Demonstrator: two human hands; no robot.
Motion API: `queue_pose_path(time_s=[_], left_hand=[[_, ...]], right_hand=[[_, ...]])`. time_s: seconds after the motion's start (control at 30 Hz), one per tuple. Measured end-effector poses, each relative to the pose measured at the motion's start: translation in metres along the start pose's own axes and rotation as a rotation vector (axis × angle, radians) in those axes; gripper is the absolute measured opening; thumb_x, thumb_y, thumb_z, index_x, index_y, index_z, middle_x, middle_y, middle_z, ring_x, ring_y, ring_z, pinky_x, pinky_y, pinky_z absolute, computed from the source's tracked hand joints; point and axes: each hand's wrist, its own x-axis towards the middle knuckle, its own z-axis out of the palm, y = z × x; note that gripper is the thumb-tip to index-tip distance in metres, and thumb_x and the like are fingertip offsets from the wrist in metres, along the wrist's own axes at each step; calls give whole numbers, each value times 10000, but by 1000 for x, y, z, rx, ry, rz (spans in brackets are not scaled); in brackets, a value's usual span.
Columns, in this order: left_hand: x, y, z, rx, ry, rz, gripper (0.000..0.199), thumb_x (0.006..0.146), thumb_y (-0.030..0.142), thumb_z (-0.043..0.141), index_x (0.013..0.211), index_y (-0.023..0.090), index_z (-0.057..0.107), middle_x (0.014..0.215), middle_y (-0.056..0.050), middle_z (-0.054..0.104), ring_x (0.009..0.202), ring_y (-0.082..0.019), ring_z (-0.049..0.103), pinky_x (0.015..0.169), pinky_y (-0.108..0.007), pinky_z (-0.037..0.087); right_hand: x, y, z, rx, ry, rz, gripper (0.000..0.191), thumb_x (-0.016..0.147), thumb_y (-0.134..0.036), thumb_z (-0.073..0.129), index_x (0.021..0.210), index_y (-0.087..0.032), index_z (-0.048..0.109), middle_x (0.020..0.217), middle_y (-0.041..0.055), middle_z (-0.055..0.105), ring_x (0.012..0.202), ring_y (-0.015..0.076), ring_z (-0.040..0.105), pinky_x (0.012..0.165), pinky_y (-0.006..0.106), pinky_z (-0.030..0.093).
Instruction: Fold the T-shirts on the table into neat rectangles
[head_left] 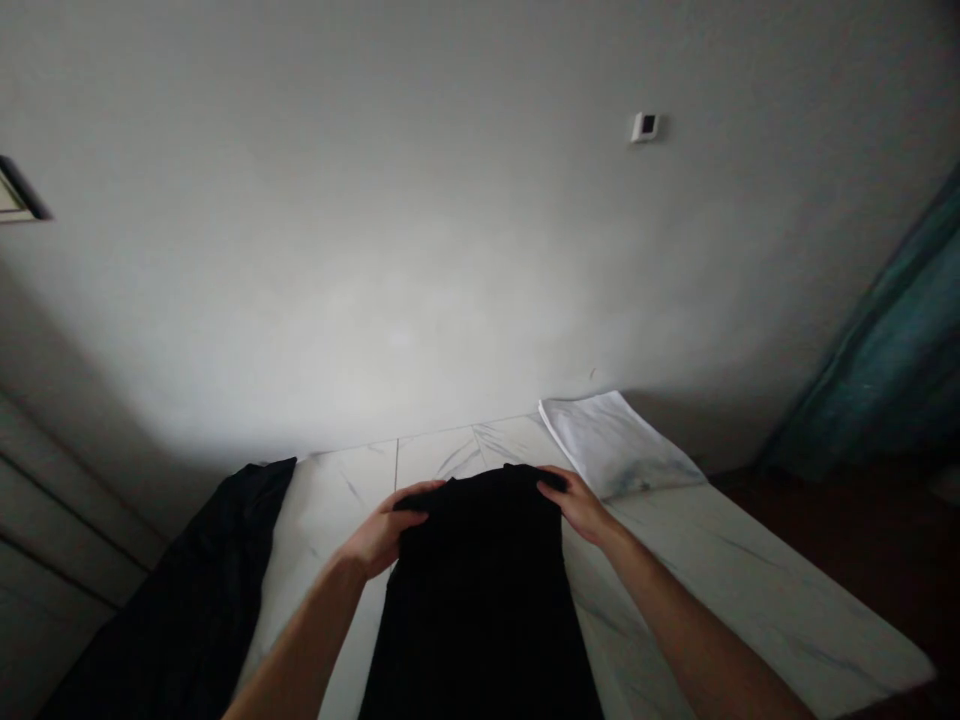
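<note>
Your left hand [382, 533] and right hand [574, 503] grasp a black garment [481, 590] by opposite corners of its far edge, apparently to spread it evenly, over the marbled bench [757, 590] between dark cloth [199, 575] and white cloth [611, 440]

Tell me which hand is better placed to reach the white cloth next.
Likely the right hand: it is nearer the white cloth than the left hand. Both grip the black cloth, so it would need to let go first.

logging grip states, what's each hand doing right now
Left hand: closed, holding the black garment by its far left corner.
Right hand: closed, holding the black garment's far right corner.
</note>
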Motion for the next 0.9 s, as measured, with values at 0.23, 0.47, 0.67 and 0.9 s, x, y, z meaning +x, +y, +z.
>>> queue_pose_path(time_s=[0.23, 0.47, 0.67, 0.9], left_hand=[[39, -3, 132, -41, -283, -106, 550, 623, 95, 761, 1166, 183, 741, 1146, -107, 756, 1000, -251, 698, 928, -369, 512], [117, -6, 235, -197, -342, -137, 535, 619, 61, 702, 1143, 165, 736, 991, -84, 775, 825, -184, 701, 815, -313, 542], [215, 8, 261, -244, -309, -78, 558, 667, 70, 661, 1210, 197, 697, 1049, -61, 757, 925, -203, 697, 929, -340, 525], [375, 3, 223, -92, -30, 71, 507, 698, 49, 639, 1186, 171, 700, 1002, -81, 769, 881, -208, 715, 881, -363, 568]], right_hand=[[-46, -43, -130, 16, 268, 25, 546, 562, -549, 908, 982, -237, 753, 992, 54, 773, 943, 276, 712, 883, 413, 558], [-32, -101, -252, -111, 349, 53, 564, 551, -541, 914, 1004, -253, 739, 1031, 65, 777, 937, 275, 733, 856, 382, 593], [48, -130, -328, -251, 269, 139, 449, 651, -413, 880, 1042, -248, 733, 1028, 92, 770, 930, 290, 735, 834, 405, 609], [221, -80, -353, -311, 84, 123, 382, 689, -293, 846, 1042, -197, 737, 1007, 91, 776, 903, 247, 722, 881, 398, 578]])
